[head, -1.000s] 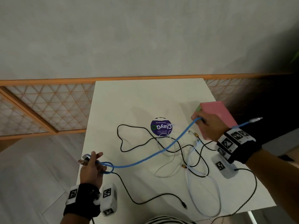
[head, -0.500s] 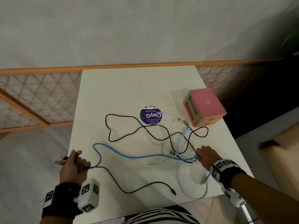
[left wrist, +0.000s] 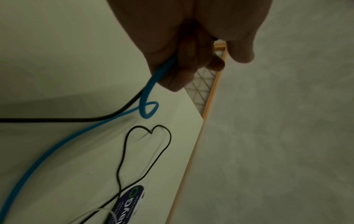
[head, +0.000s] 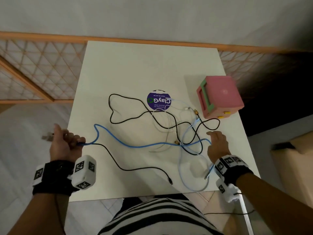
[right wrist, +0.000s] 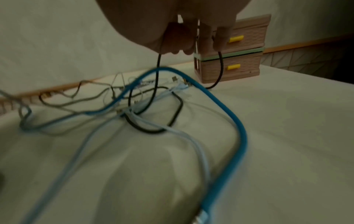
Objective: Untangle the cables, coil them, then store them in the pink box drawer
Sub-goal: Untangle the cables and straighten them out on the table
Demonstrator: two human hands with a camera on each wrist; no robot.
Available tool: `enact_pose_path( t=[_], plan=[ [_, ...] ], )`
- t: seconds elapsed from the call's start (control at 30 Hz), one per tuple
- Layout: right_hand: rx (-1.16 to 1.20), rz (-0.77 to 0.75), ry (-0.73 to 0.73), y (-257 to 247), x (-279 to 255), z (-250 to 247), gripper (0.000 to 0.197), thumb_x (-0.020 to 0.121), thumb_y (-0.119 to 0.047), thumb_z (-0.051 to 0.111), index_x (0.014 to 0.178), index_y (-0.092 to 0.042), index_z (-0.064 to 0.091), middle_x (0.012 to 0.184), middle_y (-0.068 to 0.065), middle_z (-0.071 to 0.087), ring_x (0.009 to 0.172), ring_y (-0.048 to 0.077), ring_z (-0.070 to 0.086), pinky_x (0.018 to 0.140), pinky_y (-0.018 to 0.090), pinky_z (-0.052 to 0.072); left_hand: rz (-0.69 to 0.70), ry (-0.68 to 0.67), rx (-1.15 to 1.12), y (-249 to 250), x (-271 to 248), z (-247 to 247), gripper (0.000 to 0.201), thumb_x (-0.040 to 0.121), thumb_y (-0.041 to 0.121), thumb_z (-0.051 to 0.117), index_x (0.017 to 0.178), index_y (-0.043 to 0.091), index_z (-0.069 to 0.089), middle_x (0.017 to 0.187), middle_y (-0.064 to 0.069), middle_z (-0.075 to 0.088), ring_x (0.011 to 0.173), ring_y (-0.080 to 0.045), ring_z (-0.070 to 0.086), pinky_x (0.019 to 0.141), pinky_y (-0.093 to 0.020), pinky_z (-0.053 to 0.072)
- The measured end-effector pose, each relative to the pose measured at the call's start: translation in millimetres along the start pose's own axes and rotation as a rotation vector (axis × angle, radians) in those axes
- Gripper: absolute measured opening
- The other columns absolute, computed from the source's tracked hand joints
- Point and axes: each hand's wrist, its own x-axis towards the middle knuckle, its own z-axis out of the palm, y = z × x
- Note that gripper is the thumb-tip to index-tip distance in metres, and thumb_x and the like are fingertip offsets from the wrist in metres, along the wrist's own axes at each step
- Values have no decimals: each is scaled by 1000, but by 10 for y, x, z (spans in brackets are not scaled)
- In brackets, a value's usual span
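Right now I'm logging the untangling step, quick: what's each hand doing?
Left hand: closed, gripping one end of the blue cable.
Right hand: on the blue cable's other part; whether it grips cannot be told.

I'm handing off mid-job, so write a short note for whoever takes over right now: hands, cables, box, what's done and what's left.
Left hand grips one end of the bright blue round cable at the table's left edge.
Right hand is over the tangle; whether it holds a cable is unclear.
Thin black cable, pale blue cable and white cable lie crossed on the white table.
Pink box with yellow drawer handles stands far right, both drawers closed.
Done: nothing coiled or stored.
Left: untangle, coil, store.
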Motion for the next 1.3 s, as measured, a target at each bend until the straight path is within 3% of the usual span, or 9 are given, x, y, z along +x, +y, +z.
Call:
enact_pose_path(
  t=[0.2, 0.3, 0.47, 0.6, 0.73, 0.9, 1.1, 1.2, 1.3],
  plan=[
    [4, -385, 16, -374, 211, -76, 26, 82, -9, 47, 102, -1, 61, 102, 21, 59, 97, 39, 55, 86, 46, 45, 90, -68, -57, 68, -126, -129, 42, 39, 41, 81, 53, 25, 44, 42, 8, 31, 42, -9, 31, 53, -19, 39],
    [-88, -377, -4, -547, 542, -112, 23, 84, -8, 48, 102, -3, 61, 105, 19, 59, 99, 37, 55, 86, 42, 44, 119, -81, -67, 70, -140, -112, 46, 32, 42, 81, 52, 25, 44, 42, 9, 32, 42, -10, 34, 60, -21, 38],
    [-237, 0, -112, -706, 1194, -481, 25, 89, -4, 44, 112, -3, 56, 113, 17, 60, 104, 33, 56, 94, 37, 44, 144, -98, -61, 73, -114, -28, 43, 38, 43, 79, 52, 25, 43, 42, 8, 32, 42, -9, 34, 63, -23, 36],
    [-366, 102, -191, -687, 1298, -485, 19, 93, -2, 42, 85, -1, 60, 68, 8, 52, 79, 26, 60, 73, 32, 47, 142, -100, -23, 37, -96, 81, 36, 49, 42, 74, 53, 26, 42, 43, 8, 31, 43, -9, 33, 60, -22, 38],
    [-397, 128, -293, -639, 1227, -352, 29, 88, 0, 42, 114, -3, 54, 101, 10, 58, 96, 30, 58, 81, 36, 49, 114, -72, -5, -36, -26, 194, 33, 85, 28, 53, 54, 25, 41, 43, 9, 30, 43, -10, 31, 55, -20, 38],
    [-214, 212, -245, -667, 1372, -300, 24, 92, -5, 40, 108, 2, 57, 113, 19, 61, 100, 34, 60, 84, 38, 50, 93, -105, 36, -69, -40, 372, 31, 87, 24, 49, 58, 23, 38, 45, 9, 28, 44, -10, 29, 51, -20, 39],
    [-11, -72, -143, -824, 1234, -860, 48, 83, -41, 42, 115, -7, 50, 105, 4, 57, 105, 28, 57, 89, 37, 43, 108, -244, 181, -43, -120, 588, 38, 96, 19, 43, 60, 22, 34, 45, 10, 27, 40, -9, 27, 44, -19, 37],
    [218, -284, 145, -1100, 903, -1188, 20, 92, -33, 44, 98, -16, 54, 87, 1, 65, 76, 17, 63, 71, 23, 47, 121, -352, 243, -57, -163, 705, 38, 98, 15, 41, 61, 21, 34, 46, 10, 27, 40, -7, 26, 43, -20, 33],
    [520, -416, 199, -1618, 547, -1238, 8, 90, -22, 54, 83, -19, 55, 62, -2, 57, 52, 6, 52, 58, 14, 43, 165, -458, 297, -132, -254, 850, 36, 96, 9, 44, 63, 20, 41, 46, 11, 31, 41, -6, 28, 43, -19, 34]
  ],
)
